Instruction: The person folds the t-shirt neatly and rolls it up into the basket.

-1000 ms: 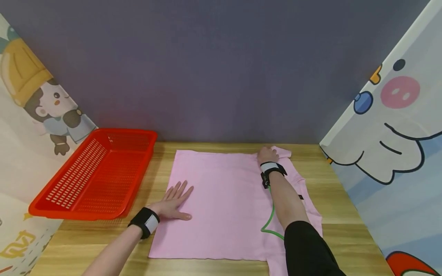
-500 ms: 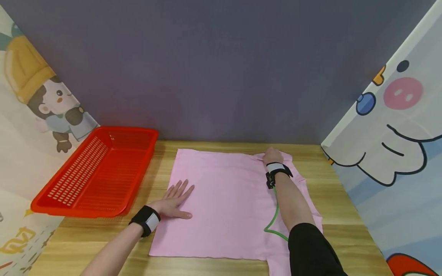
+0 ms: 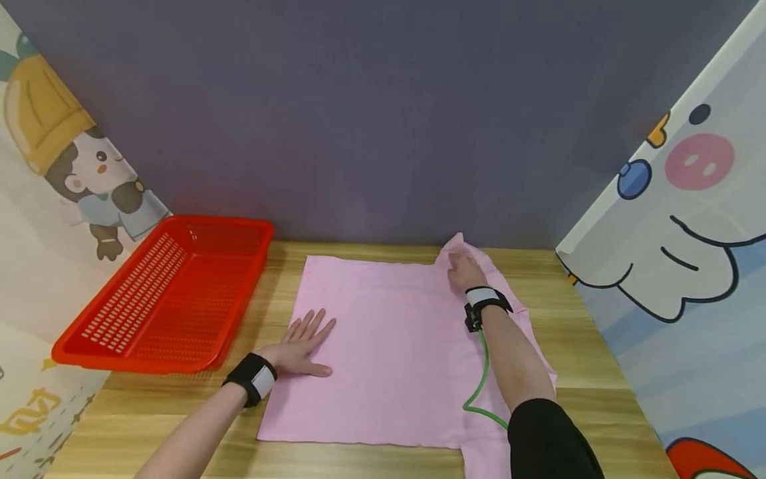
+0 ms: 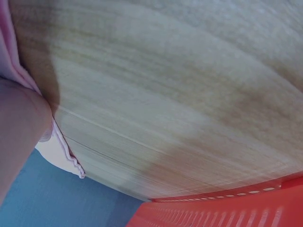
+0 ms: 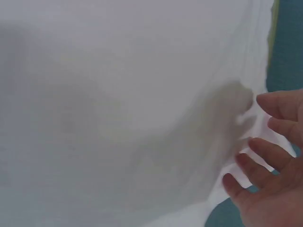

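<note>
A pink T-shirt [image 3: 383, 359] lies spread on the wooden table [image 3: 598, 412], its hem to the left and its sleeves to the right. My left hand [image 3: 298, 349] rests flat on the hem side, fingers spread. Over at the far sleeve [image 3: 463, 247] is my right hand [image 3: 467, 271], and the cloth there stands up behind the fingers. The right wrist view shows that hand's fingers [image 5: 270, 153] apart and slightly bent beside the pale cloth [image 5: 118, 118], with nothing visible between them. My right forearm covers part of the collar side.
A red plastic basket [image 3: 173, 299] with perforated sides stands left of the shirt. Behind the table rises a dark grey wall [image 3: 383, 120]. Printed cartoon panels flank both sides. A green cable [image 3: 481, 389] runs from my right wrist along the forearm.
My right hand has shifted slightly left at the far sleeve, whose cloth has risen toward the back wall. The left hand stays in place on the T-shirt.
</note>
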